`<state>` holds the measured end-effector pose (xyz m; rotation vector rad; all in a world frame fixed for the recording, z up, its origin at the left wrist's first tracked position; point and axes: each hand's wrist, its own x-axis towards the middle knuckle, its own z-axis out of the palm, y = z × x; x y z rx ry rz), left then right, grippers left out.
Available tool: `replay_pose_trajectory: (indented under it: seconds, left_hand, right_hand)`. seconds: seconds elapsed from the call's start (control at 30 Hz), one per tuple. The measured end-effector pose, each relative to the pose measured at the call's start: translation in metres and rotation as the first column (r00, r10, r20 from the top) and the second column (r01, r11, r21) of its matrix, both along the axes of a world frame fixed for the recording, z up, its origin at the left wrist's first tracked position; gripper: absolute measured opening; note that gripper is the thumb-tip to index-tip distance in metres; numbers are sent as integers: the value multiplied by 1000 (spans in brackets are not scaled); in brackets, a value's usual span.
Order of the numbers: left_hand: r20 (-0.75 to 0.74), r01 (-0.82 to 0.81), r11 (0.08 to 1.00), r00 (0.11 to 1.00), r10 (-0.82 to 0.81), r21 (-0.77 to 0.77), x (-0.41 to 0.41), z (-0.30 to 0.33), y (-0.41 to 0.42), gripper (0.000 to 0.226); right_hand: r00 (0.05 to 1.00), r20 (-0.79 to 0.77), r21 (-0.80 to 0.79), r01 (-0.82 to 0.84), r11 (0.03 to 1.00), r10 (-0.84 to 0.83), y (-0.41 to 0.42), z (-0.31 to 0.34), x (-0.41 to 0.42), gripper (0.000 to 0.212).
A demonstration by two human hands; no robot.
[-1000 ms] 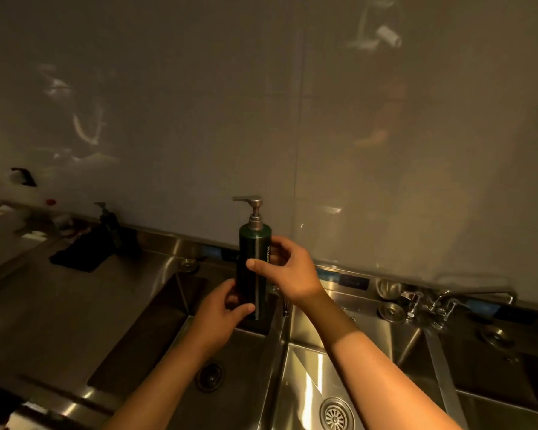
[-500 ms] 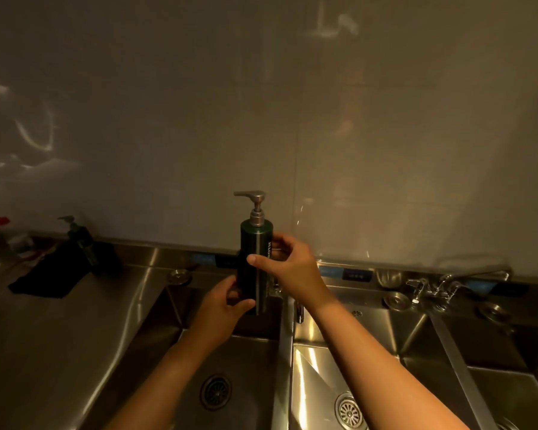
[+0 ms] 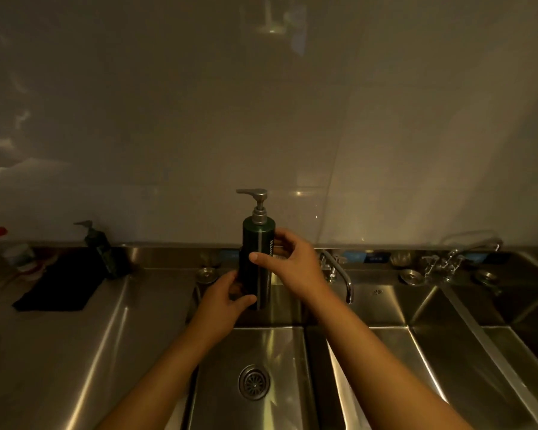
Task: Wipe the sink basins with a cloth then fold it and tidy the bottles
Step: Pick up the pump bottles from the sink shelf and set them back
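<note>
A tall dark green pump bottle (image 3: 255, 240) with a silver pump head stands upright above the back of the left sink basin (image 3: 261, 352). My left hand (image 3: 224, 302) grips its lower part, thumb across the front. My right hand (image 3: 292, 262) wraps round its upper body from the right. A second dark pump bottle (image 3: 101, 249) stands at the back of the steel counter on the left, beside a folded black cloth (image 3: 59, 283) lying flat there.
Three steel basins run left to right, each with a drain (image 3: 253, 381). A curved tap (image 3: 339, 274) sits between the first two basins, another tap (image 3: 466, 246) further right. Small containers (image 3: 16, 252) stand at the far left by the white wall.
The view has swung left and downward, bringing the counter and basins square on. Both hands keep hold of the green bottle, which stays upright in about the same place.
</note>
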<state>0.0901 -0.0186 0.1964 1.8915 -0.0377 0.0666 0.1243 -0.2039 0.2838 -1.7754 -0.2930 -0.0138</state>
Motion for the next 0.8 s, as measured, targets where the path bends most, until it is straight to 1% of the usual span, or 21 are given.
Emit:
replay_pose_trajectory:
  seconds: [0.13,0.23,0.33,0.43,0.5,0.63,0.7,0.8]
  left_hand:
    - [2,32,999,999,-32,-1,-3,0,23,61]
    - [-2,37,999,999,-37,-22,-6,-1,35,62]
    - [0,31,999,1000,-31,-31,-8,-3,46,58]
    - [1,15,997,1000,-15,-74,-10,-4,56,53]
    - [4,0,997,1000,0,-81,-11,-4,63,53]
    - [-4,-40,999,999,40,-16,-8,-3,76,54]
    - [5,-70,997,998,70,24,-7,-3,82,57]
    - [17,-98,993,995,98,63,-14,5,86,56]
  right_hand:
    - [999,10,-14,46,999,-46,23,2,-10,66]
    - [999,17,-24,51,998,-51,36,4,-12,66]
    - [999,19,-25,41,999,-41,49,4,-13,66]
    - [1000,12,-17,12,1000,-12,61,3,-11,65]
    - [1000,9,-2,-10,1000,10,68,3,-7,65]
    - [999,21,16,-41,999,41,80,-2,-1,62]
    - [998,15,18,-54,998,54,85,-4,3,63]
    - [996,10,38,-90,995,90,95,-5,10,64]
